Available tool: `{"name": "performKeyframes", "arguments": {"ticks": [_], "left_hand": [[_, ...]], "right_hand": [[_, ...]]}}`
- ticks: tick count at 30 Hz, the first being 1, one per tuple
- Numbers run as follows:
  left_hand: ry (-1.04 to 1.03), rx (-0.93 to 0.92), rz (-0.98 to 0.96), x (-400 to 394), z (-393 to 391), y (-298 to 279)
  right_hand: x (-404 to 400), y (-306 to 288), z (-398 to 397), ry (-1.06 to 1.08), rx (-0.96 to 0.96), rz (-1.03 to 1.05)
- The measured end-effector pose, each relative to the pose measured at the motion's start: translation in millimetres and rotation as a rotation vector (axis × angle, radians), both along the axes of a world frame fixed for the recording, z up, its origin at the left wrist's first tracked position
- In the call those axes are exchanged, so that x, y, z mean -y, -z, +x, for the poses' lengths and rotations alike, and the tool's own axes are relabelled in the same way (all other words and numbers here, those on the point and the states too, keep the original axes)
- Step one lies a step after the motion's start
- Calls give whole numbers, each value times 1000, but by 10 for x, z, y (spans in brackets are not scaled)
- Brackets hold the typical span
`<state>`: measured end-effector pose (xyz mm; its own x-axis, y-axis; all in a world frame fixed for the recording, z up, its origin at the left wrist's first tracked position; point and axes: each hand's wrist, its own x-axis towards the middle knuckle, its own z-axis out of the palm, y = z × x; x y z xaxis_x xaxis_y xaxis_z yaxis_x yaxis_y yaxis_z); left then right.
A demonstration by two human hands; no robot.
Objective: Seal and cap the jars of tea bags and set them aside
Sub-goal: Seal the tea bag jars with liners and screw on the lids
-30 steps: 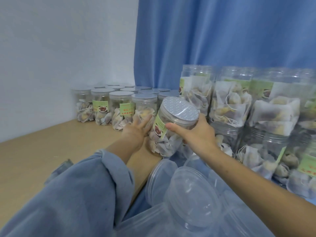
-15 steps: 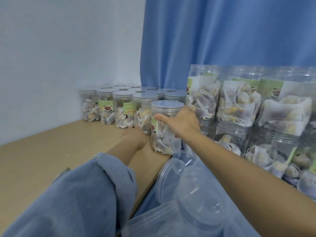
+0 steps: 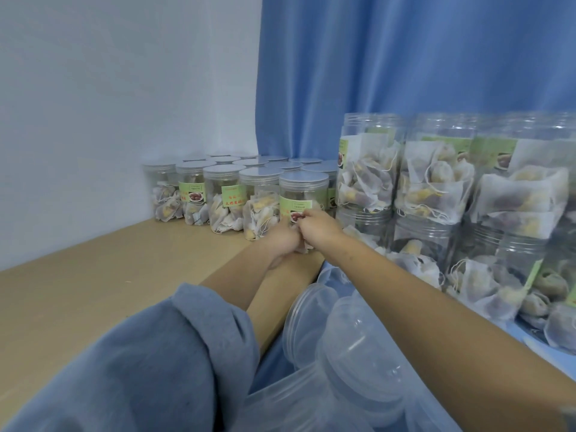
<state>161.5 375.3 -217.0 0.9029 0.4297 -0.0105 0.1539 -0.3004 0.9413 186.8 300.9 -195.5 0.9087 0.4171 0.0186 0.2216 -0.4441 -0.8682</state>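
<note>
Jar now down in row on desk; both hands gripping its base. Next: let go, fetch uncapped jar.

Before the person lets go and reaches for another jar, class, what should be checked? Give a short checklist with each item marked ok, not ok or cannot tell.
1. Capped jar stands upright on the wooden table: ok.
2. It lines up at the end of the front row of capped jars: ok.
3. Its lid sits flat: ok; screwed tight: cannot tell.
4. Both hands, left hand and right hand, are at the jar's base; whether they grip it: cannot tell.
5. Uncapped jars wait stacked on the right: ok.
6. Spare clear lids lie within reach below: ok.
</note>
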Motion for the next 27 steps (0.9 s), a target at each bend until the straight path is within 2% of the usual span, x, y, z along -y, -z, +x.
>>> {"name": "performKeyframes", "arguments": {"ticks": [4,11,18,27], "left_hand": [[-2,-126,-8,54,-102,-52],[-1,-129,84,404,-480,-482],[-10,-17,65,1069,-995,-910],[82,90,29,2450,-1253,-1135]], "right_hand": [[-17,-21,-129,-59,-154,120],[376,-295,-455,-112,-228,226],[1055,-716,-968,-124,-121,274],[2450,-1014,-1234,-20,74,154]]}}
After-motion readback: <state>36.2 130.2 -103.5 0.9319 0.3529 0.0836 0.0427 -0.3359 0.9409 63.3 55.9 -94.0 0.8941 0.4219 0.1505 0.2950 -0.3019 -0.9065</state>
